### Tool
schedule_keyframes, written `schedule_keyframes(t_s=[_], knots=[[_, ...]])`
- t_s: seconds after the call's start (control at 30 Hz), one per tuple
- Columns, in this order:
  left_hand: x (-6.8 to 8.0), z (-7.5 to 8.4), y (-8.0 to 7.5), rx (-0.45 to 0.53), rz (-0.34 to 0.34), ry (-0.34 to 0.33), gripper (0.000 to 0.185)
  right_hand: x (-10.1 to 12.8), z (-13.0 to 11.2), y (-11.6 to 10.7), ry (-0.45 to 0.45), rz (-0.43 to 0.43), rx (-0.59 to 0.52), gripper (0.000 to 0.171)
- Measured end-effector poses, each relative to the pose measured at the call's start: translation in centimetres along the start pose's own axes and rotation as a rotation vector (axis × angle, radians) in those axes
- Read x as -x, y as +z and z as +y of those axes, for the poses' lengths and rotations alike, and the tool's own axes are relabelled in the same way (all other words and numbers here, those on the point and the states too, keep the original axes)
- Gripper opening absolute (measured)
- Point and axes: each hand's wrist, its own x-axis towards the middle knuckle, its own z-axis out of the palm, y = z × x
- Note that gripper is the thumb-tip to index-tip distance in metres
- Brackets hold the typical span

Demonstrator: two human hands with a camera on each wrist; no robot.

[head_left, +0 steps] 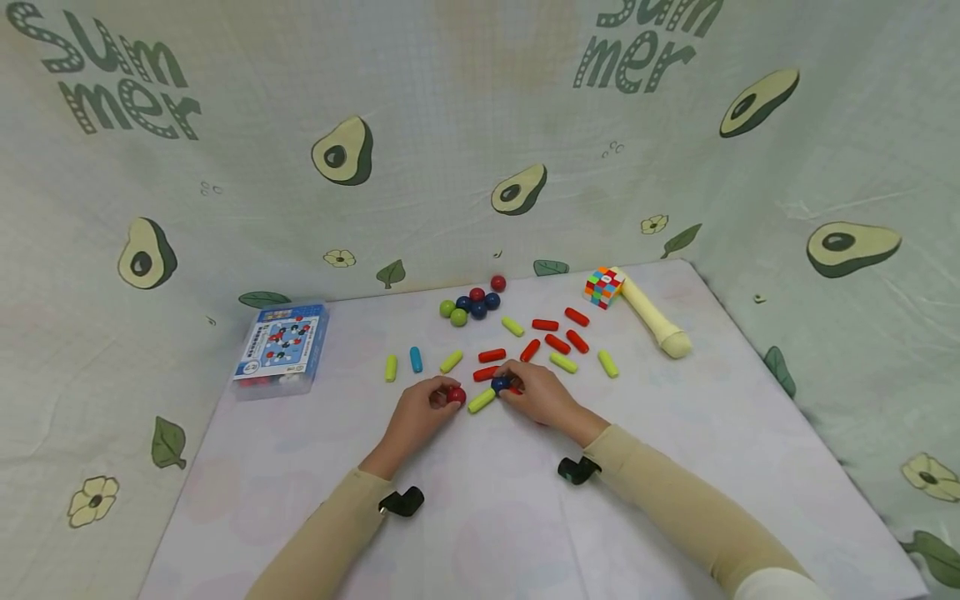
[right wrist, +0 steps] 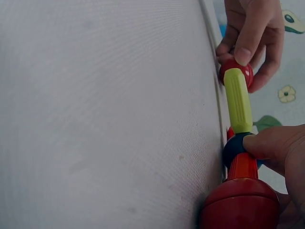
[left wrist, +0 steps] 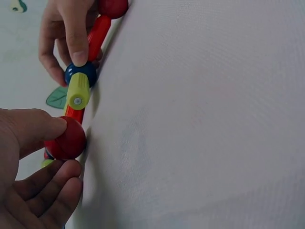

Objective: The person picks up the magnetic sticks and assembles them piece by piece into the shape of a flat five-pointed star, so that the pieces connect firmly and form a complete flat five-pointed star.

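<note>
On the tabletop (head_left: 480,517), the left hand (head_left: 420,412) pinches a red ball (head_left: 457,395) against a yellow-green rod (head_left: 482,401), while the right hand (head_left: 538,393) pinches the blue ball (head_left: 499,384) at its other end.

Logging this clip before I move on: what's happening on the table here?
A person is joining magnetic-looking sticks and balls on a white table. The left hand holds a red ball at one end of a yellow-green stick; the right hand holds a blue ball at its other end, with a red stick and another red ball beyond it in the wrist views. Loose sticks, a cluster of balls and a boxed set lie farther back.
</note>
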Motion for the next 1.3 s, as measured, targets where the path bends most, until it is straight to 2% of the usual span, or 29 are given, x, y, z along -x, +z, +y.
schedule_keyframes(t_s=[0.2,0.43,0.73,0.97,1.17,1.3], knots=[[0.8,-0.2,-0.5,-0.012,-0.058,-0.041,0.034,-0.1,0.1,0.0,0.005,-0.008,-0.022,0.028],[0.9,-0.3,-0.6,0.024,-0.132,-0.028,0.035,-0.2,0.4,0.1,0.013,0.000,-0.015,0.028],[0.9,-0.3,-0.5,0.047,-0.165,-0.041,0.036,-0.1,0.3,0.0,0.002,0.000,0.001,0.030],[1.1,-0.1,-0.6,0.057,-0.173,-0.047,0.034,0.5,0.6,-1.0,0.028,-0.061,0.003,0.043],[1.1,-0.2,-0.5,0.064,-0.167,-0.047,0.033,1.6,1.0,-2.4,0.044,-0.140,-0.010,0.045],[1.1,-0.2,-0.5,0.067,-0.166,-0.047,0.033,2.4,1.4,-3.3,0.025,-0.192,-0.004,0.048]])
